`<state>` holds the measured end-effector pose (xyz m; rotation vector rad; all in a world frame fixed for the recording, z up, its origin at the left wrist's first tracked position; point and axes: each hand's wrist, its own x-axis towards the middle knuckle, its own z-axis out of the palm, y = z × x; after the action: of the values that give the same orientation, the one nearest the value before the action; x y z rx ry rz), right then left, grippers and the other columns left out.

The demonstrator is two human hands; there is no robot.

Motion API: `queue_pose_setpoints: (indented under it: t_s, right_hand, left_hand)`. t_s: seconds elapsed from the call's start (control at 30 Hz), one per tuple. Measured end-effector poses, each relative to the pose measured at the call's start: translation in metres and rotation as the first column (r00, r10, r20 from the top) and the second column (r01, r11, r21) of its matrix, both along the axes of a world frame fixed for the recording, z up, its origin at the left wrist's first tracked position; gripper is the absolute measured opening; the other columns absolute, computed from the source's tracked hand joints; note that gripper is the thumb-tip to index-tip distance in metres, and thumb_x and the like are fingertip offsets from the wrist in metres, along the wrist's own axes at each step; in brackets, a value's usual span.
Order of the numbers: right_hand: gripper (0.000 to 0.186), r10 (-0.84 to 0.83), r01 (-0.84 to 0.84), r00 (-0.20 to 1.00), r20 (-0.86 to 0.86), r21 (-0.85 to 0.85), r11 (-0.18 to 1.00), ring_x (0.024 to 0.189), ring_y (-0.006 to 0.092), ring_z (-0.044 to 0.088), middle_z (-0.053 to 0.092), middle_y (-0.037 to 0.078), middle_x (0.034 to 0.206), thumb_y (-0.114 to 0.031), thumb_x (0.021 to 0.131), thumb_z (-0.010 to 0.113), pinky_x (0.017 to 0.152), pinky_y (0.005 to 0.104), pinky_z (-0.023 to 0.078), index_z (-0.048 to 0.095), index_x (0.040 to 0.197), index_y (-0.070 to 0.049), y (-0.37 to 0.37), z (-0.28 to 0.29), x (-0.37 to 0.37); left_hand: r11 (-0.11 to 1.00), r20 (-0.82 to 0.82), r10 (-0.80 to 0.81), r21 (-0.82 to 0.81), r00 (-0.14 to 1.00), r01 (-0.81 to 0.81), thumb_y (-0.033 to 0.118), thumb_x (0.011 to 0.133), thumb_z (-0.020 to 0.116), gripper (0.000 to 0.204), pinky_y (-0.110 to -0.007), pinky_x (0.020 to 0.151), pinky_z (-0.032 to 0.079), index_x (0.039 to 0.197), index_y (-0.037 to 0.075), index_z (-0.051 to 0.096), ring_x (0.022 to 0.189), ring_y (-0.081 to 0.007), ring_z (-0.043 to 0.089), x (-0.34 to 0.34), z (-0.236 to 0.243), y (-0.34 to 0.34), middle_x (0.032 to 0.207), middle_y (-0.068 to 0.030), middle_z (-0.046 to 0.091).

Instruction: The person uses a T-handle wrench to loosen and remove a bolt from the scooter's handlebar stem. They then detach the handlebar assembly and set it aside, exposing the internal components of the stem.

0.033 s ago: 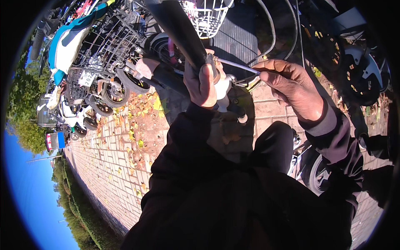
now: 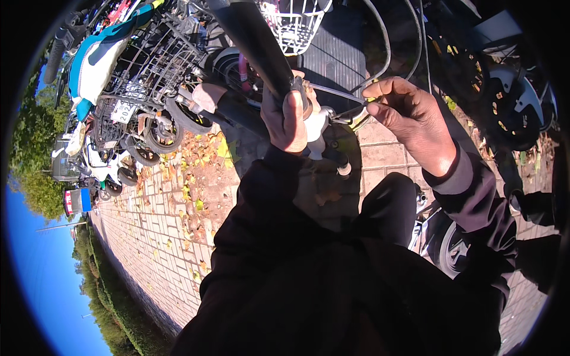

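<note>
My left hand (image 2: pixel 286 121) is wrapped round the lower part of a thick black tube (image 2: pixel 252 44), which slants down from the upper left. Out of a brass-coloured fitting by the fingers of that hand runs a thin metal rod (image 2: pixel 337 92), pointing right. The thumb and fingertips of my right hand (image 2: pixel 418 121) pinch its far end. Just below the left fingers sits a white rounded part (image 2: pixel 317 124). The tips of the left fingers are hidden behind the tube.
A white wire basket (image 2: pixel 297 32) and a dark ribbed panel (image 2: pixel 335 56) lie beyond my hands, beside a looping black cable (image 2: pixel 387 41). Parked bikes with wire baskets (image 2: pixel 151 62) crowd the left. Leaf-strewn brick paving (image 2: pixel 160 225) runs below; a wheel (image 2: pixel 451 249) stands at lower right.
My right hand has shifted slightly up and left, and its fingers have loosened a little at the rod's end. The left hand keeps its hold on the tube.
</note>
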<state>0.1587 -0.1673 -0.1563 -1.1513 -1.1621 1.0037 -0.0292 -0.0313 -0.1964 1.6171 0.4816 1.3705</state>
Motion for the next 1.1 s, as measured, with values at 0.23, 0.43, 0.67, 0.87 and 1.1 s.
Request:
queue_pose_setpoints:
  t_s: [0.23,0.43,0.67,0.87,1.1]
  right_hand:
    - [0.02,-0.41,0.007,0.493,0.768,0.467,0.884,0.068,0.0309,0.065,0.062,0.014,0.083,-0.005,0.087,0.071,0.063,0.037,0.052,0.065,0.105,0.001,-0.005,0.006,-0.008]
    - [0.02,0.133,-0.365,0.835,-0.534,-0.356,0.86,0.047,0.0017,0.029,0.037,-0.008,0.063,-0.022,0.1,0.063,0.039,0.0204,0.021,0.069,0.103,-0.003,0.012,0.013,0.013]
    - [0.022,0.189,-0.568,0.683,-0.706,-0.35,0.745,0.045,0.0025,0.025,0.034,-0.008,0.062,-0.024,0.102,0.06,0.039,0.0211,0.019,0.063,0.108,-0.004,0.018,0.005,0.021]
    - [0.02,0.175,-0.588,0.648,-0.741,-0.34,0.734,0.044,0.0027,0.024,0.035,-0.008,0.063,-0.024,0.104,0.054,0.039,0.021,0.018,0.062,0.104,-0.005,0.017,0.01,0.02]
    - [0.017,0.136,-0.543,0.696,-0.705,-0.393,0.742,0.043,0.0011,0.026,0.041,-0.008,0.067,-0.021,0.103,0.056,0.038,0.019,0.018,0.061,0.101,-0.005,0.016,0.019,0.016]
  left_hand:
    - [0.974,0.024,-0.142,-0.175,0.99,0.144,0.049,0.095,0.063,0.055,-0.026,0.064,0.047,0.12,0.001,0.052,0.07,-0.011,0.058,-0.007,0.001,-0.004,0.087,-0.0057,0.06]
    - [0.964,0.02,-0.183,-0.193,0.983,0.184,0.043,0.095,0.065,0.051,-0.025,0.063,0.045,0.122,0.002,0.051,0.068,-0.0096,0.056,-0.01,0.004,-0.003,0.087,-0.0047,0.06]
    - [0.891,-0.286,-0.442,-0.248,0.85,0.38,0.026,0.097,0.064,0.035,-0.022,0.053,0.034,0.115,-0.002,0.056,0.055,-0.0061,0.046,-0.021,0.045,0.013,0.082,-0.0065,0.06]
    - [0.794,-0.249,-0.595,-0.329,0.764,0.51,0.0,0.088,0.069,0.016,-0.021,0.051,0.034,0.102,-0.001,0.062,0.056,-0.0041,0.046,-0.02,0.07,0.023,0.077,-0.0029,0.058]
    - [0.768,-0.228,-0.607,-0.415,0.762,0.488,0.0,0.09,0.068,0.009,-0.022,0.053,0.038,0.097,-0.001,0.063,0.059,-0.005,0.049,-0.022,0.072,0.022,0.071,0.0007,0.056]
